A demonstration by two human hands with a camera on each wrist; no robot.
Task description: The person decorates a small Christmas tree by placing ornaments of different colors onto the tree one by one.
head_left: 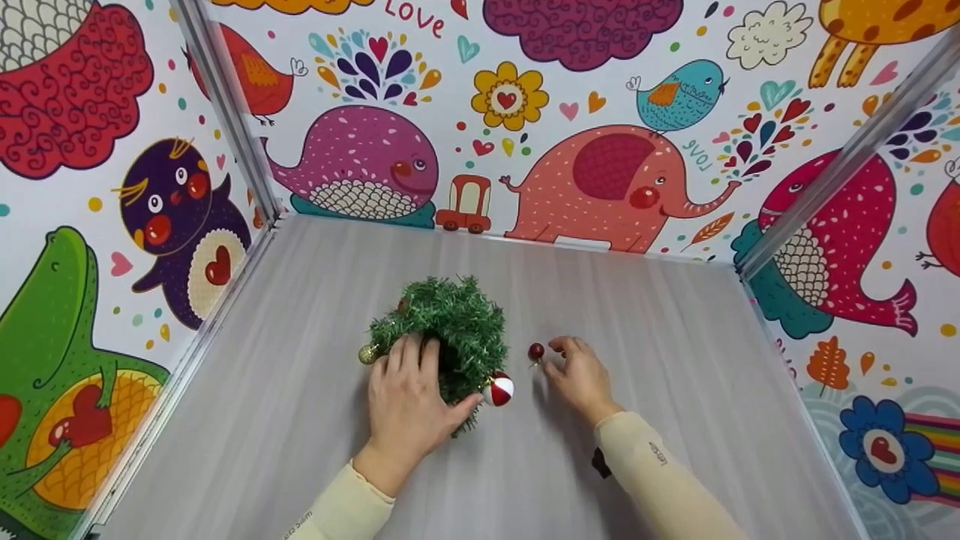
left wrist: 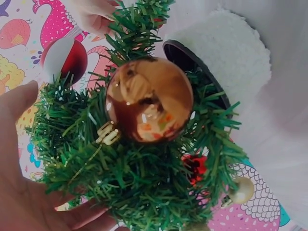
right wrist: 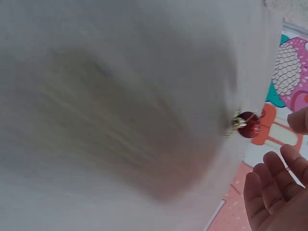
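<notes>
A small green artificial Christmas tree (head_left: 469,319) with hanging baubles is in front of my left hand (head_left: 409,397). The left fingers reach into its branches, and the thumb stretches out beside a red-and-white ball (head_left: 499,389). A shiny copper-coloured bauble (left wrist: 150,99) fills the middle of the left wrist view; a dark rim and a white fluffy base (left wrist: 238,55) show beyond. My right hand (head_left: 581,375) is beside a small dark red bauble (head_left: 535,351) with a gold cap. In the right wrist view the red bauble is apart from the loosely bent right fingers.
A gold bauble (head_left: 367,354) hangs at the tree's left side. The grey wood-grain tabletop (head_left: 300,450) is enclosed by walls printed with cartoon animals (head_left: 592,187). Metal rails (head_left: 225,105) run up the corners.
</notes>
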